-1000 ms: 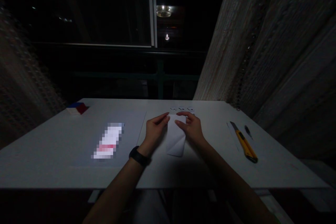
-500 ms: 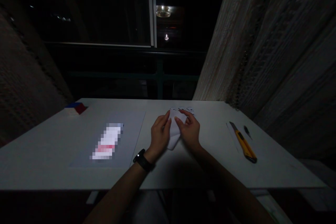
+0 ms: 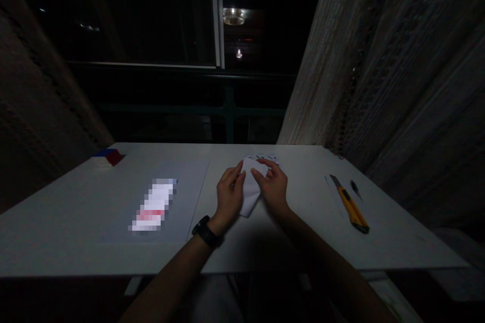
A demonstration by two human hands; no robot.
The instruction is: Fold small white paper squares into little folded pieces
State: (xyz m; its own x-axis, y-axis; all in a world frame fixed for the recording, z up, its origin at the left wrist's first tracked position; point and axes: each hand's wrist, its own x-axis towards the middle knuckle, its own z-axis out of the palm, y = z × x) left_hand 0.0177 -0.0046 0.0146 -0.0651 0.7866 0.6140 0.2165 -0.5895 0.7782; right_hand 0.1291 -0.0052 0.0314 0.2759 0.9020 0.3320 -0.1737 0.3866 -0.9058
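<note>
A folded piece of white paper (image 3: 250, 193) sits between both hands above the white table (image 3: 76, 212), its lower point near the tabletop. My left hand (image 3: 228, 197), with a dark watch on the wrist, pinches the paper's left side with its fingers bent. My right hand (image 3: 273, 187) grips the right side and top edge, fingers curled over it. The two hands are close together, nearly touching.
A yellow utility knife (image 3: 350, 206) and a small dark pen-like item (image 3: 355, 189) lie at the right. A blurred white-and-red item (image 3: 153, 205) rests on a grey sheet (image 3: 189, 192) at the left. A red-blue block (image 3: 107, 156) sits far left. Small paper bits (image 3: 273, 157) lie behind the hands.
The paper lay flat and long under my fingertips a second ago. Both hands have since closed in on it and lifted its far end, so it looks shorter now.
</note>
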